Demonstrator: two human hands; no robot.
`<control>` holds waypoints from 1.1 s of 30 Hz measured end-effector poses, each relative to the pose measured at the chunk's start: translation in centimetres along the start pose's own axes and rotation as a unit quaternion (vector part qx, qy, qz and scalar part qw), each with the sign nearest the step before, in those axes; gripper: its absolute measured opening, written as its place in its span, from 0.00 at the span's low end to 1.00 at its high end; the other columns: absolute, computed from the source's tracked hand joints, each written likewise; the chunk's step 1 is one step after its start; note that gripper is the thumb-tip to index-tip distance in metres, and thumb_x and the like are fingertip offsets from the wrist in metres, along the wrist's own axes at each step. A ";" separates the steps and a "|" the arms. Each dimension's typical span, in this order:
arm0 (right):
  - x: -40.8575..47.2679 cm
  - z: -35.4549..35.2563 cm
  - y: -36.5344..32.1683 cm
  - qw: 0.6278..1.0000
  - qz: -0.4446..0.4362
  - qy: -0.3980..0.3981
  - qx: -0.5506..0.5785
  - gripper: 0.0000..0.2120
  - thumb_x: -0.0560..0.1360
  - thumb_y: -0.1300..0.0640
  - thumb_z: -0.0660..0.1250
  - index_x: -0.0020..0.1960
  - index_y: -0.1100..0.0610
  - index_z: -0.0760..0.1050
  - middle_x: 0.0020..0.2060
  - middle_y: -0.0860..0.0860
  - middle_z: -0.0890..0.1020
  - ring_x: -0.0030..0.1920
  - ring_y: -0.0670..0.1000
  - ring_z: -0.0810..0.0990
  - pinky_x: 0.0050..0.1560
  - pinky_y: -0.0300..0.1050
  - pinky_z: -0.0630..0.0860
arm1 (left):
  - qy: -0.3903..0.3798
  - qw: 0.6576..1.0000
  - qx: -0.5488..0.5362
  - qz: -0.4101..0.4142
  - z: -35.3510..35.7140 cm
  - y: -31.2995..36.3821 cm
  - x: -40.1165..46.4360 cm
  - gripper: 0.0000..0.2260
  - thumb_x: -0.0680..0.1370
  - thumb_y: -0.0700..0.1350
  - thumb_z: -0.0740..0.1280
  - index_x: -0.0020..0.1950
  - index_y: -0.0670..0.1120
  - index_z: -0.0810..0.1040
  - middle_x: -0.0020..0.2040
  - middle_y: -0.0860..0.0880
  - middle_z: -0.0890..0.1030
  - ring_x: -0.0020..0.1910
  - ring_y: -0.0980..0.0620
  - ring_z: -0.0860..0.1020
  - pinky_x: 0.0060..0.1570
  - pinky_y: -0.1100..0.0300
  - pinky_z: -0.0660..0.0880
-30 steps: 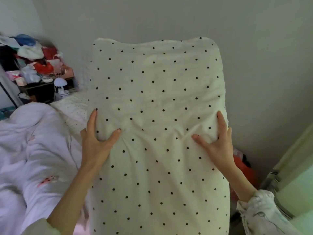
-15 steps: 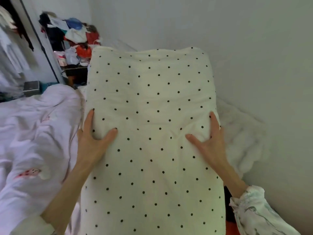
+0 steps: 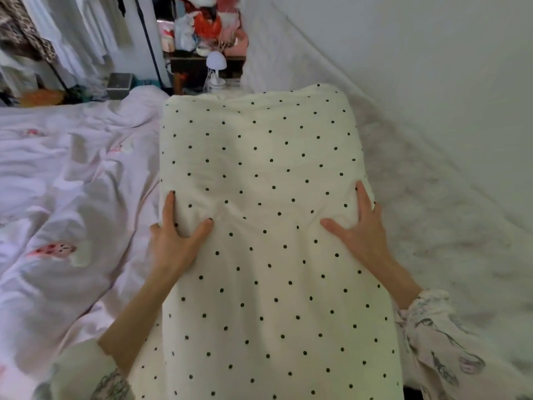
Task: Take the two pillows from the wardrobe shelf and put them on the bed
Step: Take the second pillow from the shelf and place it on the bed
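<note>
A big cream pillow with black dots (image 3: 259, 168) fills the middle of the head view, held lengthwise in front of me over the bed. My left hand (image 3: 176, 235) grips its left edge, thumb on top and fingers round the side. On the opposite edge my right hand (image 3: 360, 232) grips the same way. The pillow's near end hides whatever lies under it. The bed's crumpled white-pink duvet (image 3: 72, 183) spreads out to the left.
A white fluffy blanket (image 3: 432, 212) runs along the wall (image 3: 432, 53) on the right. Past the pillow's far end stands a dark nightstand with a small white lamp (image 3: 216, 62) and piled clutter. Hanging clothes (image 3: 57, 39) fill the far left.
The view has turned and tipped down toward the bed. The pillow, in the same two-handed grip, has come lower and further over the bed, beside the fluffy blanket.
</note>
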State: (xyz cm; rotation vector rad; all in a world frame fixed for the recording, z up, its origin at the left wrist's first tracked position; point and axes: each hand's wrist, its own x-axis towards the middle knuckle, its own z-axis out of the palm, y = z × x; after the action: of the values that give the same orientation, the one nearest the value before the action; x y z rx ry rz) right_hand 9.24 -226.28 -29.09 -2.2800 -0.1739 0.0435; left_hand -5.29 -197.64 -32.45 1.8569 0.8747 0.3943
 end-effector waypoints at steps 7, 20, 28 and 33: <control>9.5 6.0 5.3 0.995 0.034 -0.073 -0.061 0.48 0.60 0.34 0.71 0.70 0.32 0.44 0.72 0.54 0.57 0.69 0.59 0.64 0.64 0.54 0.64 | -0.030 0.994 0.008 -0.102 7.3 -4.7 7.4 0.41 0.64 0.65 0.70 0.69 0.72 0.47 0.61 0.46 0.66 0.53 0.49 0.69 0.53 0.55 0.69; 22.7 15.6 15.7 0.980 0.067 -0.174 -0.075 0.48 0.63 0.38 0.72 0.74 0.39 0.46 0.74 0.54 0.54 0.74 0.53 0.54 0.70 0.53 0.56 | -0.026 0.984 0.057 -0.170 19.1 -12.0 17.4 0.40 0.65 0.67 0.69 0.71 0.69 0.50 0.64 0.47 0.66 0.54 0.51 0.68 0.51 0.55 0.70; 30.0 20.8 19.1 0.978 0.080 -0.181 -0.071 0.48 0.58 0.32 0.69 0.72 0.38 0.49 0.71 0.54 0.60 0.71 0.54 0.60 0.68 0.52 0.59 | -0.037 0.977 0.101 -0.185 23.2 -15.5 23.2 0.40 0.66 0.71 0.64 0.71 0.69 0.44 0.64 0.44 0.66 0.52 0.45 0.72 0.53 0.52 0.70; 28.2 22.6 22.2 0.967 0.089 -0.175 -0.163 0.42 0.65 0.30 0.59 0.72 0.39 0.45 0.70 0.55 0.61 0.69 0.58 0.62 0.66 0.57 0.62 | -0.107 0.964 0.144 -0.196 24.9 -18.1 22.5 0.40 0.72 0.67 0.61 0.74 0.62 0.37 0.77 0.44 0.52 0.74 0.39 0.55 0.69 0.44 0.55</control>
State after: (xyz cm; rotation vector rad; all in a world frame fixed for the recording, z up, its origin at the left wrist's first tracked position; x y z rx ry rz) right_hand 37.57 -219.71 -59.91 -2.5959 -0.1696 0.5515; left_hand 18.29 -193.46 -62.08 1.8829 1.1632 -0.1867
